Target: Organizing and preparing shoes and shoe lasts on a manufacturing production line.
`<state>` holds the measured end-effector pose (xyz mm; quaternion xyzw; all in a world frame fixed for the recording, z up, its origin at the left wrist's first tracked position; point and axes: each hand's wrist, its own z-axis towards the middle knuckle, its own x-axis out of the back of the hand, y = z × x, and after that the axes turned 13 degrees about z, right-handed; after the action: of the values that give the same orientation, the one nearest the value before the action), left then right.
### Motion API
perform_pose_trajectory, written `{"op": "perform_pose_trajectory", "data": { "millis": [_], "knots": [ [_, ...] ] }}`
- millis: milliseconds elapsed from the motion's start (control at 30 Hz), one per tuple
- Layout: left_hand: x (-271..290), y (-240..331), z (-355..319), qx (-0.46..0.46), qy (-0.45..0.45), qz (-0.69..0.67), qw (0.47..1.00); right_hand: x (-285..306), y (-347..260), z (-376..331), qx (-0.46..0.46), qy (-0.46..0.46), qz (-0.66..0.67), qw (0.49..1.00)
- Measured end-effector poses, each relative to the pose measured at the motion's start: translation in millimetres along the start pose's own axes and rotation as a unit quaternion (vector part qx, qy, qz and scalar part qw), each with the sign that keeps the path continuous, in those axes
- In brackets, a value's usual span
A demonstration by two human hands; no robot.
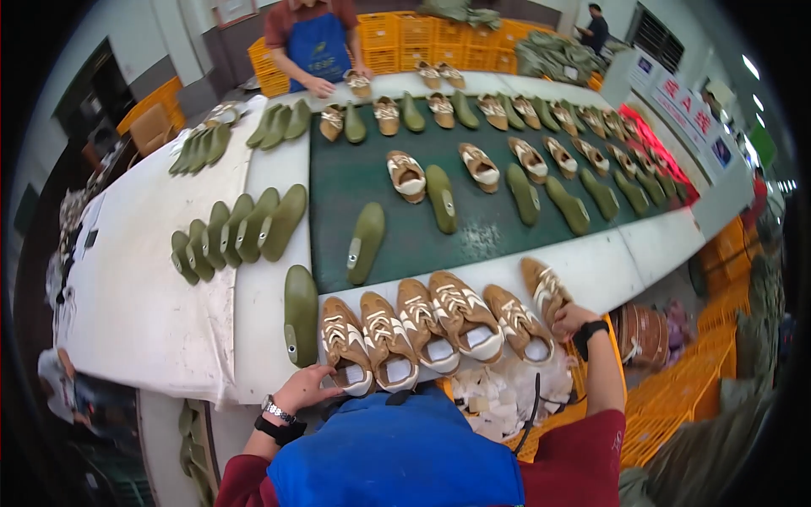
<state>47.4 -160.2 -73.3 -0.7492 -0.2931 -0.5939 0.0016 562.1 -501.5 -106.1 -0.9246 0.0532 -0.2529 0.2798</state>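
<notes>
Along the near table edge stands a row of tan sneakers with white stripes and laces. At its left end, my left hand touches the heel side of a sneaker, thumb and fingers apart. At the right end my right hand grips the heel of another sneaker, set at an angle with its toe pointing away; its heel is hidden by my fingers. Several more sneakers stand between my hands, toes away from me. Just left of the row lies a green shoe last.
A green conveyor belt carries sneakers and green lasts in rows. More lasts lie on the white table at left. Below my right arm is a yellow crate with scraps. Across the belt, a co-worker in a blue apron touches a sneaker.
</notes>
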Motion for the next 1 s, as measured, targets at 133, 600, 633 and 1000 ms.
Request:
{"op": "perform_pose_trajectory", "data": {
  "millis": [133, 600, 633, 1000],
  "knots": [
    [14.9, -1.1, -3.5, 0.013, 0.024, -0.009, 1.0, -9.3, -51.7, -18.6, 0.126, 0.135, -0.196, 0.963],
    [83.0, -92.7, -53.0, 0.036, 0.081, 0.028, 0.996, -156.2, -256.2, -134.0, 0.445, -0.027, -0.118, 0.888],
    [84.0, -116.9, -58.9, 0.057, 0.075, 0.034, 0.995, -168.3, -271.1, -140.2, 0.465, -0.032, -0.116, 0.877],
    [20.0, -368.9, -107.2, 0.503, 0.022, 0.038, 0.863, -371.0, -371.8, -92.4, 0.427, -0.078, -0.308, 0.847]
  ]
}}
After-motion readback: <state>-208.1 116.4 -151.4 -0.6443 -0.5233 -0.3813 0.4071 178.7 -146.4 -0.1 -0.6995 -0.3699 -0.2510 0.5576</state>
